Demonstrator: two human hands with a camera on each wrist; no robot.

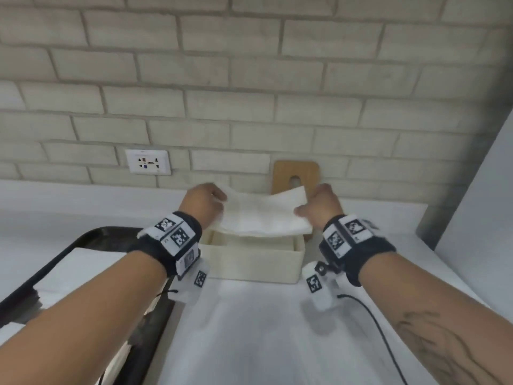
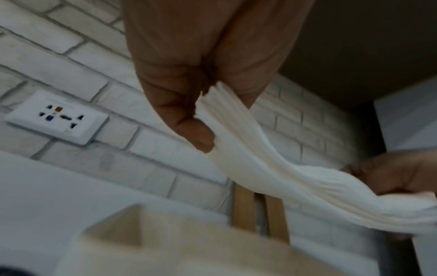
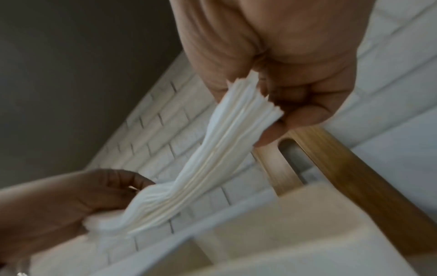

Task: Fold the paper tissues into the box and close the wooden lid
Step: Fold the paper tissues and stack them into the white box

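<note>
Both hands are up over the open cream box [image 1: 251, 257], which sits on the white counter [image 1: 249, 329] near the brick wall. The left hand [image 1: 204, 202] pinches the left end of a thick stack of paper tissues [image 1: 261, 215], thumb and fingers curled round it; the right hand [image 1: 322, 205] pinches the right end the same way. Between them the stack sags in the middle, hanging just above the box mouth and not yet inside. The wooden lid [image 1: 295, 176], with its slot, leans upright against the wall behind the box, untouched. A black tray [image 1: 83, 240] holding more white sheets lies to the left, and a wall socket [image 1: 148, 162] is set in the bricks.

I'd judge this the loading step: the tissues gathered and about to go in. The next move seems to call for lowering the sagging middle first, tucking both ends down within the walls, then fetching the lid from behind
</note>
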